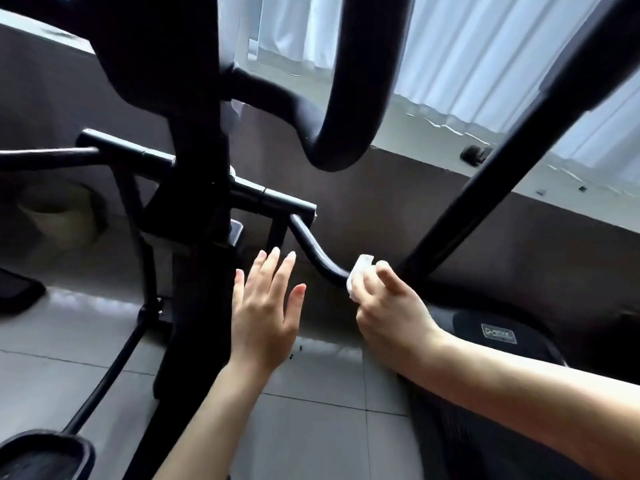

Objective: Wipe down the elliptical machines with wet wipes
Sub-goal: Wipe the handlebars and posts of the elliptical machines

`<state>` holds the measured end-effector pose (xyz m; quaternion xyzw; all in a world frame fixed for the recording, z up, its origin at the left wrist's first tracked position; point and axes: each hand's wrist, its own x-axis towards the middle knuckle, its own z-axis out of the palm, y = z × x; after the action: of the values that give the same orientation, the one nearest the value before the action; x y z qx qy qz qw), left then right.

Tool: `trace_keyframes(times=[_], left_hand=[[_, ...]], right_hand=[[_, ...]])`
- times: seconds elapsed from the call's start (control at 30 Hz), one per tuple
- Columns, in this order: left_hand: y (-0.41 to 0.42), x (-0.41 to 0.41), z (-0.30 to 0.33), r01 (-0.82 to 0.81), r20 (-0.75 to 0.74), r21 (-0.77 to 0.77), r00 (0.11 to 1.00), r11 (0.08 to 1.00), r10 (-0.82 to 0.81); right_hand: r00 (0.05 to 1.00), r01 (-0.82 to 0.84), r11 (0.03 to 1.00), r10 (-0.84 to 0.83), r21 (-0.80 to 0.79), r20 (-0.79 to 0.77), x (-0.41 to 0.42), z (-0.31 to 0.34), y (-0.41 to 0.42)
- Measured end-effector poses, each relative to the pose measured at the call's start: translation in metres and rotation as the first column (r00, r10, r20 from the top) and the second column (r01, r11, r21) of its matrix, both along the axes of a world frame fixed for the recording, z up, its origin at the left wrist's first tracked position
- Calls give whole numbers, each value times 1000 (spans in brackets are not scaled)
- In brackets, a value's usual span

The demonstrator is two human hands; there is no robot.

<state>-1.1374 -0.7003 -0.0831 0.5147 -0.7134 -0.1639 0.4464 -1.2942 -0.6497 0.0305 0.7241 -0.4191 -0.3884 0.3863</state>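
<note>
Lower centre-right: we are wiping curved bar (313,249) of elliptical machine (194,133); right hand (388,306) gripping wet wipe (358,275) around bar. Left hand (265,306) hovering, fingers released. Next, probably: sliding wipe up bar.

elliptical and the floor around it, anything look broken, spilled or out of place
Nothing on the elliptical looks broken or askew. The right hand holds a wet wipe around the curved bar; the left hand hovers open. Only oddities: a few small dark specks on the floor tiles and bits of debris on the window ledge.
</note>
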Motion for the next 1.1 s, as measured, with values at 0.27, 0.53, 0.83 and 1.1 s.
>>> trace_keyframes(times=[0.27, 0.53, 0.83, 1.1], left_hand=[[58, -60, 56, 226, -346, -246, 888, 943, -303], [81, -79, 72, 263, -495, -165, 811, 951, -311], [70, -82, 111, 233, -437, -315, 825, 920, -358], [70, -96, 123, 280, -542, -165, 776, 946, -324]], right_hand=[[787, -420, 811, 549, -407, 281, -57, 109, 20], [649, -416, 798, 597, -436, 472, -78, 59, 24], [243, -134, 725, 685, -675, 687, -86, 91, 15], [-383, 163, 827, 556, -539, 738, -38, 19, 14]])
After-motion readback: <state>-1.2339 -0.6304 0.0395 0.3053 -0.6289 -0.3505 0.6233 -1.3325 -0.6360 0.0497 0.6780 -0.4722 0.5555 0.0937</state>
